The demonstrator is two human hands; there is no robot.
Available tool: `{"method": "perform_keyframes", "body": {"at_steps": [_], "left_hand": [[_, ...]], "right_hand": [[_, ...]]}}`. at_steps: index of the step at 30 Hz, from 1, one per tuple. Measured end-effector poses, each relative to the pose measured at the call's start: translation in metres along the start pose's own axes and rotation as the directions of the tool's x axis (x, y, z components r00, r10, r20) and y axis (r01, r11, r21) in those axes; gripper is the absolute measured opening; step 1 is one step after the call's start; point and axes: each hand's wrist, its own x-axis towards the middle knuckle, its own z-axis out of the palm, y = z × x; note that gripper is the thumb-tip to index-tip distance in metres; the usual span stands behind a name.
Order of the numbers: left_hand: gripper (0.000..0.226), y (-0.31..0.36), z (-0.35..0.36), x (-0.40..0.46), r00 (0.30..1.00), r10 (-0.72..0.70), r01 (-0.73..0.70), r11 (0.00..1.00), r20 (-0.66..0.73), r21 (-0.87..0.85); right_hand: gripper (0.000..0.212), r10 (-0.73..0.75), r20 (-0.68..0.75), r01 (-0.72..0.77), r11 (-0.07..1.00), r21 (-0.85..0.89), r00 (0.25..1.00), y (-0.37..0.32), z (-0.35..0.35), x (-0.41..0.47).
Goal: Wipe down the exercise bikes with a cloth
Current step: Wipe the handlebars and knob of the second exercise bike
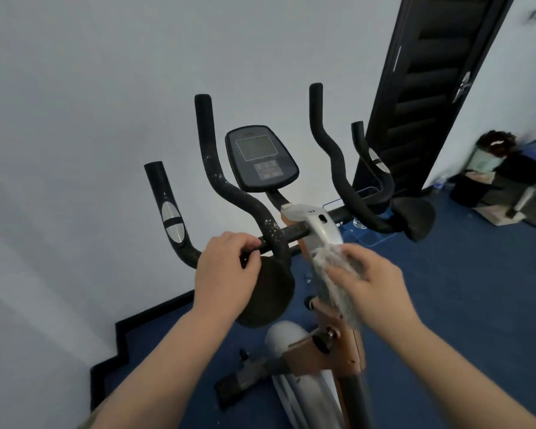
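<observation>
Head view: the left hand is closed round the exercise bike's handlebar, the right hand presses a cloth on the silver post; the loosely bunched cloth could slip off downward.

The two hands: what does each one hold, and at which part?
The left hand grips the bike's horizontal handlebar left of the stem. The right hand presses a bunched grey cloth onto the silver stem cover.

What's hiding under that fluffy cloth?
The cloth, pressed down by the right hand, lies on the bike's silver stem cover. The part of the cover beneath the cloth is hidden.
</observation>
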Motion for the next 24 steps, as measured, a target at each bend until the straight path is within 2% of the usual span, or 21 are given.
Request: {"method": "perform_keyframes", "body": {"at_steps": [2,6,8,10,13,17,20,24], "left_hand": [[0.012,-0.001,0.0,0.0,0.999,0.037,-0.035,0.994,-0.014,0.102],[0.014,-0.004,0.001,-0.007,0.998,0.049,-0.041,0.974,-0.033,0.221],[0.023,-0.005,0.002,-0.008,0.999,0.03,-0.026,0.966,-0.013,0.259],[0.033,-0.007,0.001,-0.007,1.0,-0.004,-0.005,0.959,0.031,0.285],[0.046,-0.009,0.001,-0.002,0.993,-0.042,0.004,0.947,0.113,0.321],[0.063,-0.012,0.002,0.005,0.974,-0.066,-0.017,0.933,0.217,0.36],[0.069,-0.015,-0.004,0.018,0.956,-0.039,-0.061,0.943,0.29,0.328],[0.071,-0.024,-0.012,0.029,0.937,-0.011,-0.088,0.96,0.35,0.266]], "right_hand": [[0.025,0.024,-0.1,-0.018,0.998,0.061,0.995,0.007,-0.004,0.017],[0.028,-0.056,0.057,0.056,0.998,0.005,0.997,0.006,0.035,0.028],[0.029,-0.057,0.063,0.055,0.998,0.035,0.996,0.014,0.051,0.018],[0.031,-0.063,0.003,0.062,0.994,0.088,0.998,0.023,0.059,0.009],[0.029,-0.124,-0.054,0.127,0.99,0.055,0.991,0.019,0.065,0.019],[0.022,-0.205,0.022,0.206,0.978,-0.044,0.978,-0.009,0.071,0.059],[0.023,-0.184,0.125,0.193,0.979,-0.069,0.975,-0.01,0.061,0.064],[0.017,-0.215,0.074,0.215,0.977,0.012,0.974,0.001,0.06,0.049]]}}
